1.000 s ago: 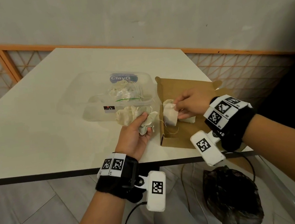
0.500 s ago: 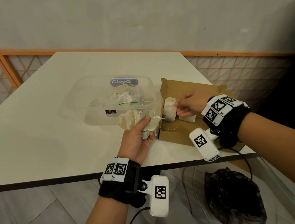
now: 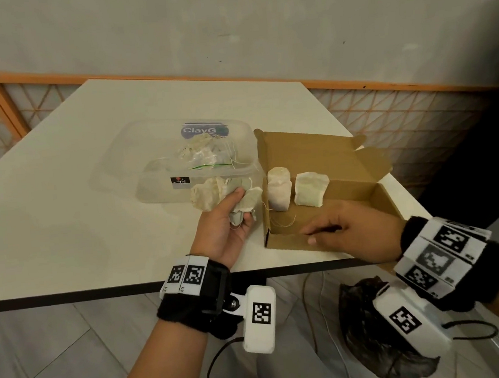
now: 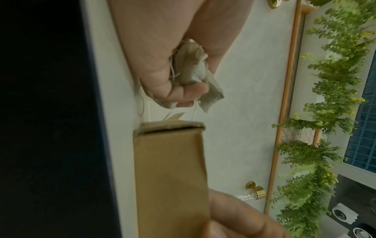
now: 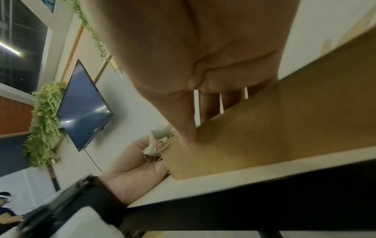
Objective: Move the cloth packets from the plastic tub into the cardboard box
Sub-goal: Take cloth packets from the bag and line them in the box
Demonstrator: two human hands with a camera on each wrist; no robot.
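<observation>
Palm turned up and inward, the left hand [image 3: 222, 233] lies low over the worktop [image 3: 64, 223] between the plastic tub [image 3: 148, 155] and the cardboard box [image 3: 360, 197], its fingers [image 4: 189, 90] curled round a bunch of cloth packets [image 3: 221, 195]. The thumb lies across the top of the bunch; loose threads hang from the grip beside the box's left wall. In the left wrist view, crumpled cloth bulges out between palm and fingertips.

The right hand [image 3: 351, 234] hovers over the near end of the box, palm down, fingers [image 3: 321, 229] relaxed and slightly spread, pointing left and holding nothing. In the right wrist view its fingertips appear to reach past the near wall of the box; whether they touch the cardboard cannot be told.

Two cloth packets stand side by side inside the box against its far wall: a taller one [image 3: 279, 187] at the left corner and a squarer one [image 3: 310, 189] just beside it, with a stray thread on the box floor in front of them. More packets [image 3: 206, 153] lie heaped in the tub, which touches or nearly touches the box's left wall. The box lid flaps stand open toward the far right.

A black plastic bag [image 3: 373, 337] sits on the floor below the worktop's near edge, with cables beside it.
</observation>
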